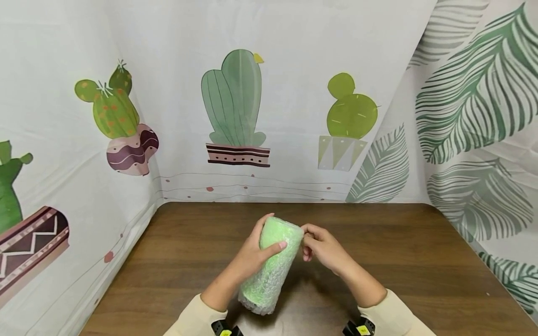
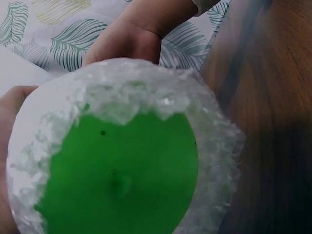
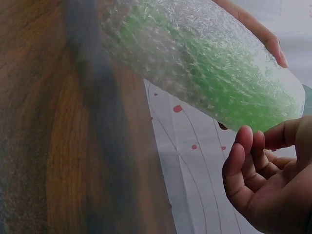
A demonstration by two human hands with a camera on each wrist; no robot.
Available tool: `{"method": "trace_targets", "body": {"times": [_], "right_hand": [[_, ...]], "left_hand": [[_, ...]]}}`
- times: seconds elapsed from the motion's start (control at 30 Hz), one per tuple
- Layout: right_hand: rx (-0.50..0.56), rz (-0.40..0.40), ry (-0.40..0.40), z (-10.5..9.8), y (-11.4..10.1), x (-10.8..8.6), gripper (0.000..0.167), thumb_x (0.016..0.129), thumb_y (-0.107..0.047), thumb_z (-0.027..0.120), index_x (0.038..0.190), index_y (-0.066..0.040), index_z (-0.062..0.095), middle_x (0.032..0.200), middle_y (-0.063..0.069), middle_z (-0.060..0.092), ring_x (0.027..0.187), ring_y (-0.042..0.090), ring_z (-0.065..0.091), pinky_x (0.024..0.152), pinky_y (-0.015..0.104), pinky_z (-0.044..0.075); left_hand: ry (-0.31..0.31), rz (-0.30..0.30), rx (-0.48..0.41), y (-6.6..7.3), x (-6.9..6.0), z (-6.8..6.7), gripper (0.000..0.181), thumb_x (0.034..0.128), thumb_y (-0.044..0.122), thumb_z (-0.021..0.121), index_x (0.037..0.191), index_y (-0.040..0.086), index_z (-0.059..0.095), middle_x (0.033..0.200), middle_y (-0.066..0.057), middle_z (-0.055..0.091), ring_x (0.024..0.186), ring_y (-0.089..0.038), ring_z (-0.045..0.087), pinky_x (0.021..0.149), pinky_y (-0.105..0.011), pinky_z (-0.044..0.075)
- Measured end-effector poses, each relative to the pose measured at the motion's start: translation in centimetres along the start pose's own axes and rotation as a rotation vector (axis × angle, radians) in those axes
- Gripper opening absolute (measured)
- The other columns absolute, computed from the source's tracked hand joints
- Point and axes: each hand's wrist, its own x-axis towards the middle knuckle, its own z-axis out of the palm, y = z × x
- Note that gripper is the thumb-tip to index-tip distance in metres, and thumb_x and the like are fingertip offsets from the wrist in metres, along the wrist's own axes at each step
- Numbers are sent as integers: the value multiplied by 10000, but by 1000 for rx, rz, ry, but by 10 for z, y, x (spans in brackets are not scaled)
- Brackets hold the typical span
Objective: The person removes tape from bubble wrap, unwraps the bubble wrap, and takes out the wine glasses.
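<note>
A green cylinder in bubble wrap (image 1: 273,275) is held tilted above the table, its upper end leaning right. My left hand (image 1: 251,252) grips it near that end, thumb across the front and most fingers hidden behind. At the upper right rim, my right hand (image 1: 322,246) pinches the edge of the bubble wrap between thumb and forefinger; the other fingers of this hand (image 3: 268,178) are curled. In the left wrist view, the cylinder's flat green end (image 2: 126,161) faces the camera, ringed by crumpled bubble wrap (image 2: 214,161). What lies inside the wrap cannot be told further.
A brown wooden table (image 1: 189,233) spreads beneath both hands. White cloth (image 1: 294,93) printed with cacti and leaves stands behind the table and along its sides. Both forearms wear pale sleeves (image 1: 189,317) with small black devices (image 1: 361,326) at the wrists.
</note>
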Motion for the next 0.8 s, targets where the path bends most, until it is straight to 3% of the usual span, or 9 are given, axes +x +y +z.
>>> {"method": "trace_targets", "body": {"times": [0.17,0.43,0.67,0.8], "right_hand": [[5,2,-38,-2,0,-1,244,967,-30,445,1153,53,580,718,83,561,636,198,642,630,382,585],[52,36,-163,-11,-4,-3,191,1004,-47,482,1139,83,516,897,246,676,872,354,734,782,515,606],[64,55,-169,-13,-3,-2,230,987,-60,513,1148,105,531,804,127,681,713,240,713,677,456,617],[135,63,-171,-10,-1,0,236,986,-45,481,1152,122,498,891,195,711,792,262,743,694,408,624]], "left_hand": [[17,3,15,0,1,-1,799,909,436,714,1551,382,242,1319,-212,549,950,-271,666,732,-386,575],[28,0,61,3,0,-5,823,888,449,742,1539,424,240,1339,-202,546,975,-287,665,744,-396,581],[34,-7,51,4,1,-8,826,885,460,742,1536,441,233,1334,-215,546,966,-296,669,720,-409,589],[37,-4,52,4,1,-8,823,887,461,740,1531,457,228,1337,-215,542,972,-297,667,725,-408,584]]}}
